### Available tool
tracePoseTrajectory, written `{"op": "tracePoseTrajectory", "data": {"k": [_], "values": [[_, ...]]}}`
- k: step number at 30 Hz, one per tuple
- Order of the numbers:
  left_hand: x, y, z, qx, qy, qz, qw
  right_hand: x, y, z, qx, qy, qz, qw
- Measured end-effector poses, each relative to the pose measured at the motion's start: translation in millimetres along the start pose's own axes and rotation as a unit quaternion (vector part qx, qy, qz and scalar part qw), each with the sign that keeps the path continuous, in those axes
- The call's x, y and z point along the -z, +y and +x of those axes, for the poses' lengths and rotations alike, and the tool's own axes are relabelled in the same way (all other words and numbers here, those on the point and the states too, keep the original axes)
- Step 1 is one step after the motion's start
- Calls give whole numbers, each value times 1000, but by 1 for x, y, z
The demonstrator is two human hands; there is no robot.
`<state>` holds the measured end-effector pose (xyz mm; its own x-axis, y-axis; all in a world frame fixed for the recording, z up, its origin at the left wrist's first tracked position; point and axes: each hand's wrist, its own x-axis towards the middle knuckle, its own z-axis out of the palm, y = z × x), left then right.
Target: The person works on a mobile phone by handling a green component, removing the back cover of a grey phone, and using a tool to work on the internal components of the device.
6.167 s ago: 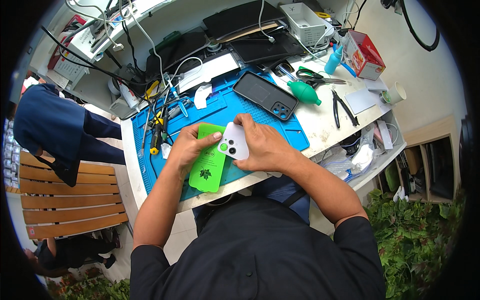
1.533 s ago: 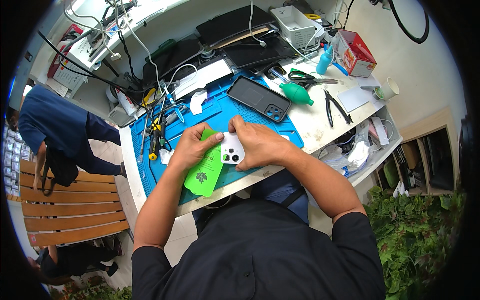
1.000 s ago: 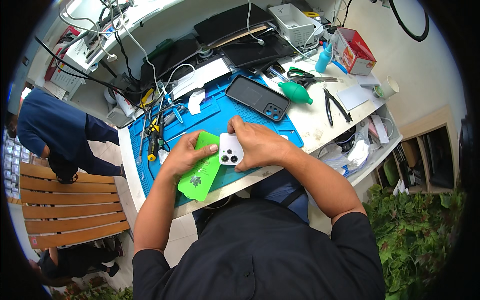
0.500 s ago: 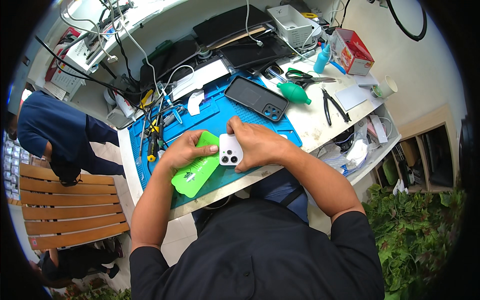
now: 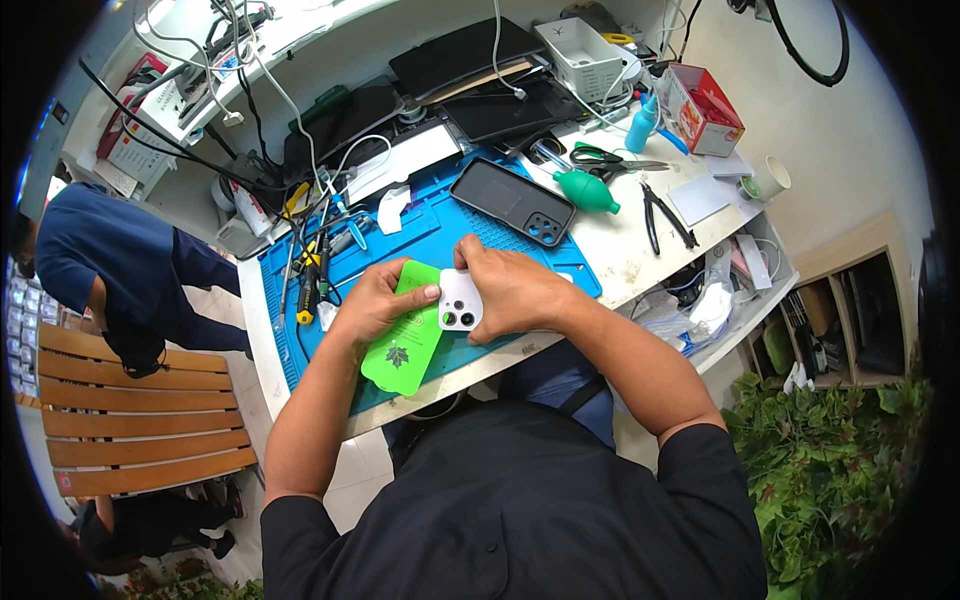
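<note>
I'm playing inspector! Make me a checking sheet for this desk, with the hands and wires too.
Surface: white desk, smudged in places; blue mat on it.
Things in hand: green card and pale phone, side by side; whether they touch, I can't tell.
Clutter: black phone case on the mat; green bulb, scissors and black pliers farther right.
Hands: left hand holds the card, right hand the phone.
Cables: white cable hangs over the back.
Surroundings: slatted bench left, leafy plants right.
</note>
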<state>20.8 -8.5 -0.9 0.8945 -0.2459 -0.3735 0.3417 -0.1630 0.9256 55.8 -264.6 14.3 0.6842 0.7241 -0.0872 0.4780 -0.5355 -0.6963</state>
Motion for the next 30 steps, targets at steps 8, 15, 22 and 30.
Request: {"op": "tracePoseTrajectory", "data": {"k": [8,15,22,30], "values": [[-4,-6,1,-13,39,-11,999,-2,0,1,-8,8,7,1000],[-10,-6,-2,-33,63,-19,997,-1,0,1,-11,13,5,1000],[-16,-7,-4,-47,86,-21,995,-1,-1,2,-17,13,9,1000],[-20,-13,-2,-83,118,-11,989,-2,-2,1,-20,20,5,1000]]}}
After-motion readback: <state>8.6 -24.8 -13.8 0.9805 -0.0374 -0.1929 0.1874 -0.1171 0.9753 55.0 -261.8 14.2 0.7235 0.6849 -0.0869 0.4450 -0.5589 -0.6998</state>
